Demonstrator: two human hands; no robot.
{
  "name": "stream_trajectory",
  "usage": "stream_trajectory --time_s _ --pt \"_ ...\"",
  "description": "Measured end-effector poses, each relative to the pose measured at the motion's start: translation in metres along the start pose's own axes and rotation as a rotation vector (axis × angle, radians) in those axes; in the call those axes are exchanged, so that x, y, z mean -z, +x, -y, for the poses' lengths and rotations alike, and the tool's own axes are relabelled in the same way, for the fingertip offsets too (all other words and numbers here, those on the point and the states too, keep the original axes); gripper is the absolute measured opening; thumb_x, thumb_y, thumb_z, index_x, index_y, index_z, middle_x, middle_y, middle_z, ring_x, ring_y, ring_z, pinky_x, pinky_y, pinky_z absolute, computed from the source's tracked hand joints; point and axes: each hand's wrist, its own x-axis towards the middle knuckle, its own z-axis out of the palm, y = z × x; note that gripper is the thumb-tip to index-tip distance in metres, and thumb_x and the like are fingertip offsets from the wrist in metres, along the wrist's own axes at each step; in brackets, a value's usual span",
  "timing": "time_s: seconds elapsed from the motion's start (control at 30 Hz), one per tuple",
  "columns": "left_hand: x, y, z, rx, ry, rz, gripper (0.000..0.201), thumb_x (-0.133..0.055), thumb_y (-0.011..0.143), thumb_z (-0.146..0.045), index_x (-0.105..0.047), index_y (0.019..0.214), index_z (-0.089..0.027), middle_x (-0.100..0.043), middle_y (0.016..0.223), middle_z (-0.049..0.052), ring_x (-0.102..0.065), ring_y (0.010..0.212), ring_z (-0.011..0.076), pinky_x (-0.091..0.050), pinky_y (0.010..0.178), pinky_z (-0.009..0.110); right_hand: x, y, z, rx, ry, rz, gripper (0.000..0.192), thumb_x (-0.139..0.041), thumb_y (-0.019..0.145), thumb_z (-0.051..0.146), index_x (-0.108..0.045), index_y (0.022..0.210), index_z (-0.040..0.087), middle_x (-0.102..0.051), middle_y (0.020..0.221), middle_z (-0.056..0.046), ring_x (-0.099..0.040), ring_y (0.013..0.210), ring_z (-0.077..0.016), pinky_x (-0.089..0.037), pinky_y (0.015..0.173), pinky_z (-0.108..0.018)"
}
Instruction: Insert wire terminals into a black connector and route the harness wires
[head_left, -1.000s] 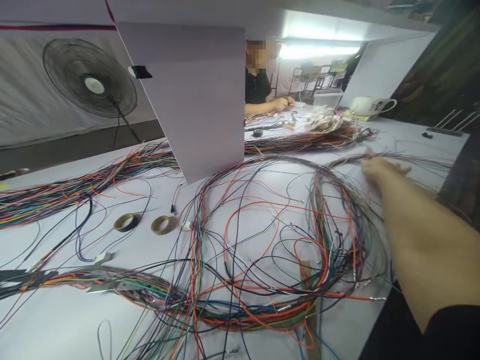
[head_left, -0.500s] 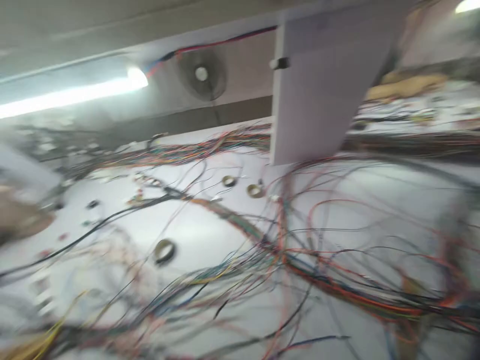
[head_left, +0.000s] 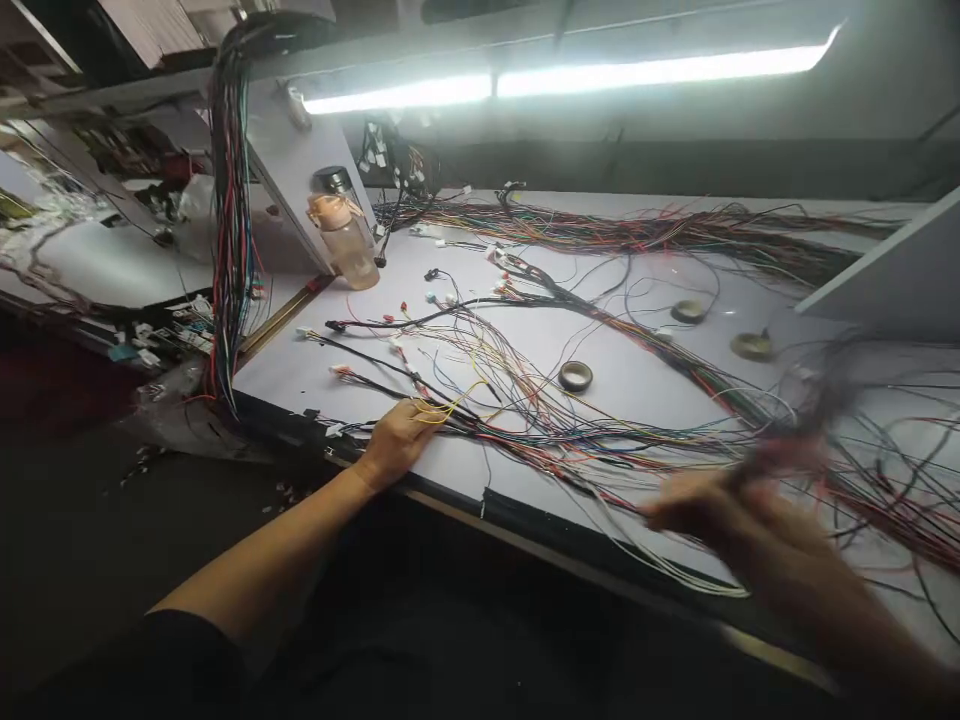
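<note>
My left hand (head_left: 401,440) is closed at the front edge of the table, its fingers around thin yellow wires (head_left: 450,408) that lie with a wire harness (head_left: 517,440). Dark sleeved branches with white and orange connectors (head_left: 341,372) spread beyond that hand. My right hand (head_left: 727,515), smeared by motion, is farther right over the harness. Its fingers are curled, and a blurred bunch of dark and red wires (head_left: 799,440) rises from it. A second taped harness (head_left: 637,330) runs diagonally behind.
Three tape rolls, one dark (head_left: 576,377) and two tan (head_left: 687,310), lie on the white tabletop. A clear bottle (head_left: 349,245) stands at the back left beside a hanging wire bundle (head_left: 229,220). A white panel (head_left: 892,255) rises at right, and a lamp (head_left: 645,78) hangs above.
My view has swung left and down and is sharper. Both my hands and the table's front edge now show; before, only a blurred hand appeared at the left edge of the near table.
</note>
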Motion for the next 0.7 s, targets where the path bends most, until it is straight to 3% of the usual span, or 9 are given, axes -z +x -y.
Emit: stream_trajectory --time_s 0.1,0.13,0.23,0.3,0.4,0.5,0.6,0.7 --pt "0.0 -0.005 0.003 0.0 -0.009 -0.003 0.019 -0.052 0.091 -0.022 -0.068 0.098 -0.017 -0.066 0.089 0.008 -0.059 0.088 0.018 -0.051 0.078 0.033 -0.067 0.027 0.048 -0.024 0.336 0.314 0.036 -0.042 0.094 0.049 -0.067 0.089 0.024 -0.069 0.103 -0.01 -0.064 0.087 -0.0214 -0.054 0.075 -0.037" --pt "0.0 -0.006 0.003 0.004 -0.019 0.0 0.019 -0.051 0.092 -0.023 -0.069 0.098 -0.017 -0.066 0.088 0.008 -0.059 0.088 0.0183 -0.051 0.078 0.033 -0.09 0.043 0.059 -0.013 0.402 0.357 0.036 -0.045 0.092 0.05 -0.066 0.088 0.021 -0.067 0.109 -0.009 -0.063 0.093 -0.021 -0.052 0.08 -0.038" --pt "0.001 -0.006 0.004 0.026 -0.051 0.009 0.021 -0.05 0.092 -0.025 -0.069 0.095 -0.017 -0.063 0.086 0.008 -0.057 0.087 0.0186 -0.049 0.076 0.032 -0.142 0.099 0.074 -0.079 0.422 0.298 0.039 -0.05 0.087 0.053 -0.066 0.084 0.018 -0.069 0.096 -0.008 -0.062 0.084 -0.0186 -0.051 0.076 -0.034" --pt "0.001 -0.006 0.005 0.043 -0.077 0.007 0.021 -0.05 0.092 -0.024 -0.069 0.091 -0.017 -0.06 0.082 0.007 -0.054 0.082 0.0176 -0.047 0.074 0.03 -0.159 0.134 0.073 -0.099 0.38 0.224 0.039 -0.054 0.084 0.052 -0.065 0.078 0.016 -0.069 0.088 -0.008 -0.062 0.083 -0.0191 -0.049 0.079 -0.035" --pt "0.0 -0.008 0.007 0.051 -0.113 -0.012 0.02 -0.049 0.092 -0.02 -0.068 0.09 -0.016 -0.058 0.079 0.005 -0.05 0.077 0.0163 -0.045 0.07 0.029 -0.166 0.17 0.067 -0.093 0.33 0.153 0.036 -0.055 0.084 0.05 -0.065 0.079 0.016 -0.068 0.098 -0.008 -0.06 0.093 -0.0195 -0.046 0.088 -0.036" --pt "0.002 -0.013 0.007 0.014 -0.123 -0.034 0.019 -0.05 0.091 -0.016 -0.067 0.099 -0.015 -0.059 0.08 0.006 -0.05 0.077 0.0166 -0.045 0.07 0.029 -0.162 0.18 0.064 -0.08 0.364 0.121 0.035 -0.059 0.082 0.05 -0.066 0.092 0.017 -0.067 0.103 -0.008 -0.06 0.095 -0.019 -0.046 0.09 -0.037" --pt "0.007 -0.017 0.002 -0.017 -0.092 -0.028 0.018 -0.05 0.091 -0.014 -0.065 0.1 -0.014 -0.06 0.082 0.007 -0.05 0.078 0.0174 -0.045 0.07 0.031 -0.153 0.161 0.058 -0.037 0.396 0.091 0.04 -0.058 0.084 0.051 -0.06 0.108 0.019 -0.064 0.094 -0.005 -0.061 0.082 -0.0153 -0.051 0.079 -0.034" --pt "0.012 -0.022 -0.005 -0.035 -0.055 -0.005 0.018 -0.049 0.09 -0.012 -0.064 0.1 -0.015 -0.061 0.083 0.007 -0.051 0.078 0.018 -0.045 0.07 0.032 -0.141 0.122 0.05 -0.049 0.295 0.067 0.036 -0.049 0.091 0.05 -0.055 0.111 0.021 -0.054 0.073 0.002 -0.051 0.06 -0.0104 -0.046 0.06 -0.027"
